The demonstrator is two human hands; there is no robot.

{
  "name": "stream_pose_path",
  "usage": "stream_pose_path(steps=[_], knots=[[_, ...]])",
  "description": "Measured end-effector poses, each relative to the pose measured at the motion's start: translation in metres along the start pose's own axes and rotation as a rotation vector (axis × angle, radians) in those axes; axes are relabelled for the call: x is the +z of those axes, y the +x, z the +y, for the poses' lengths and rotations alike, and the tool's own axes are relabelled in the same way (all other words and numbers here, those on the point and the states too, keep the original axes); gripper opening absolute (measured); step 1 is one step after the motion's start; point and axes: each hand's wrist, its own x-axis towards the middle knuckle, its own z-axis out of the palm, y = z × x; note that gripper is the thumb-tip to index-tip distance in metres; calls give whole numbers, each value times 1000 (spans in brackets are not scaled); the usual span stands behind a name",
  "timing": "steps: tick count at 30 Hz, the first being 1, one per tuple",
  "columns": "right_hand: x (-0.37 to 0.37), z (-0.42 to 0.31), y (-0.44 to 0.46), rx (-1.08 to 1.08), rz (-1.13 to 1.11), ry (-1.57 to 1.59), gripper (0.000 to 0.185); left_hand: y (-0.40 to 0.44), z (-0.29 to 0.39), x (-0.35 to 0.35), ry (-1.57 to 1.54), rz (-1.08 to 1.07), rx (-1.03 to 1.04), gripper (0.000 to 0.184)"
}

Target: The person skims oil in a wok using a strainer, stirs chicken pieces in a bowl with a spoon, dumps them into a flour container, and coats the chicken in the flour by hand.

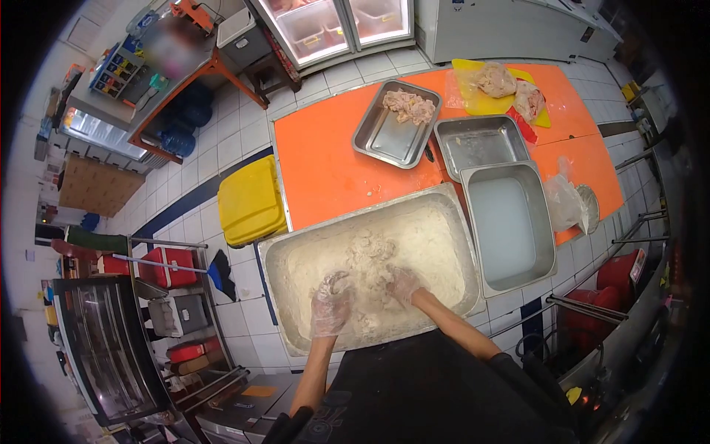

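A large metal tub (473,275) full of pale flour (436,229) lies in front of me. Flour-coated chicken pieces (372,248) are heaped in its middle. My left hand (331,307), in a clear plastic glove, is at the left of the heap, its fingers curved and apart, dusted with flour. To the right of the heap, my gloved right hand (404,286) reaches into the flour. Its fingertips are partly buried, so I cannot make out whether they grip a piece.
On the orange table (318,148) are a metal tray (381,144) with raw chicken (409,107), another metal pan (481,144), a pan of cloudy liquid (503,229) and yellow boards (481,103) with chicken. A yellow lidded bin (251,200) stands left; a plastic bag (566,203) lies right.
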Motion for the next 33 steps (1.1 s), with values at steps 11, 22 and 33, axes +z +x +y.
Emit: stream_pose_path(steps=[11, 22, 33], knots=[[59, 46, 19, -396, 756, 221, 45, -44, -99, 89, 864, -228, 433, 44], [6, 42, -2, -336, 480, 640, 31, 2, -32, 28, 476, -169, 162, 24], [71, 28, 45, -557, 960, -327, 40, 10, -41, 49, 294, -234, 86, 39]])
